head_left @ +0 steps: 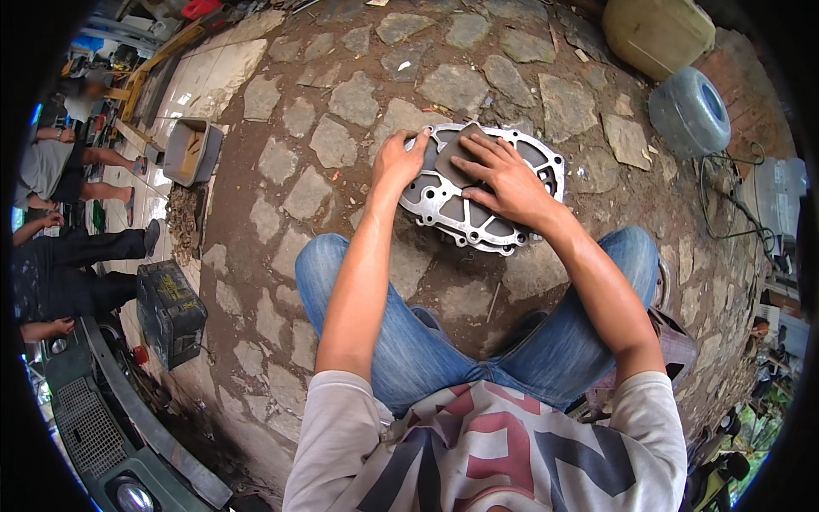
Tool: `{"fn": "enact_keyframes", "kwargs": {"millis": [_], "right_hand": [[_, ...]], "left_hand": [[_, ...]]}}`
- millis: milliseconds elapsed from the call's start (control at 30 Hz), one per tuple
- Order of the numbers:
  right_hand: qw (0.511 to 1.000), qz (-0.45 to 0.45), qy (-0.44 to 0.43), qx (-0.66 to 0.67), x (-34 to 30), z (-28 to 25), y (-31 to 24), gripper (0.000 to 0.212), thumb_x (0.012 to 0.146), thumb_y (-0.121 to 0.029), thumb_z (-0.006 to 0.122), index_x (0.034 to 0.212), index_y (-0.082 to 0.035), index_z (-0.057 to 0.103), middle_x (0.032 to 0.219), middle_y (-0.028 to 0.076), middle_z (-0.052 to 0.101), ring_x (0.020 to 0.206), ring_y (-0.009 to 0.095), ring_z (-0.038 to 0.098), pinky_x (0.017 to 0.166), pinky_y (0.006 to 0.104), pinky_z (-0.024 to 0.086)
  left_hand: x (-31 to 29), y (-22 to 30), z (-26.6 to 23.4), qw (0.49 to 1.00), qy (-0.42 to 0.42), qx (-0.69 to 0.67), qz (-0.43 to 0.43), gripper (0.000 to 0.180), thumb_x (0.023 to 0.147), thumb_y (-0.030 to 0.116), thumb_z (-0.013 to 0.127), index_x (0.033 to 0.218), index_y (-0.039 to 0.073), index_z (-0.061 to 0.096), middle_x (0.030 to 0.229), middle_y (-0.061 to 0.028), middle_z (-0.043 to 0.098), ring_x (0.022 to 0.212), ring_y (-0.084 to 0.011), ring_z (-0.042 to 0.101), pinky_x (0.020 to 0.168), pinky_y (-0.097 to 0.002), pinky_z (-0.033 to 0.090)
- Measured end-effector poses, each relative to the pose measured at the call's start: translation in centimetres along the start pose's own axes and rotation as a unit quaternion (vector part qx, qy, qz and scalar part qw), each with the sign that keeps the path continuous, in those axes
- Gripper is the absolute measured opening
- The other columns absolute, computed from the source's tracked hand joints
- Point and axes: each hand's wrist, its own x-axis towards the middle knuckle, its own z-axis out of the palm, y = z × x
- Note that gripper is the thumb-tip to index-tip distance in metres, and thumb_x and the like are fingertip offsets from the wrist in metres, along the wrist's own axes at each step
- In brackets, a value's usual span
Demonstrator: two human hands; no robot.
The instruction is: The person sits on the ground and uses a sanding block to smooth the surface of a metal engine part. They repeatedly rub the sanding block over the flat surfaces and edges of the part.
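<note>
Grey metal plate [478, 200], flat casting with ribbed cutouts and bolt holes round the rim, lies on the cobbled ground [341, 154] just ahead of the seated person's knees. Dark pad [456, 154], likely sandpaper or an abrasive sheet, sits on top of it. Right hand [503, 175] is spread flat, fingers pressing the pad onto the plate. Left hand [397, 162] curls over the plate's left rim, steadying it, thumb side up. Plate looks stiff and fairly heavy, won't flex; rim edges and cutouts are the sensible grip points, edges maybe sharp. Pad looks thin, bendy, light, best held by flat palm pressure. Outward: grey tub [192, 149] and green box [169, 311] to the left, beige can [657, 34] and round drum [691, 111] upper right. Other people sit far left.
</note>
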Motion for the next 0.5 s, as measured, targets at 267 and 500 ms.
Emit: {"fn": "enact_keyframes", "kwargs": {"millis": [267, 500], "right_hand": [[1.0, 0.028, -0.009, -0.008, 0.3, -0.1, -0.1, 0.046, 0.092, -0.034, 0.069, 0.133, -0.013, 0.067, 0.149, 0.014, 0.053, 0.143, 0.032, 0.043, 0.119, 0.0541, 0.029], [0.998, 0.035, 0.048, 0.036, 0.6, 0.5, -0.9, 0.025, 0.097, -0.024, 0.065, 0.111, -0.003, 0.066, 0.137, 0.015, 0.062, 0.136, 0.032, 0.051, 0.116, 0.0503, 0.035]], "left_hand": [[-0.1, 0.0, -0.2, 1.0, -0.002, -0.003, -0.007, 0.065, 0.094, 0.063, 0.057, 0.121, 0.005, 0.07, 0.118, -0.025, 0.07, 0.115, -0.0401, 0.066, 0.098, -0.045, 0.049], [-0.4, 0.6, -0.4, 1.0, 0.0, -0.004, 0.003, 0.058, 0.096, 0.053, 0.058, 0.118, 0.001, 0.07, 0.115, -0.0271, 0.07, 0.112, -0.0429, 0.065, 0.097, -0.0474, 0.049]]}}
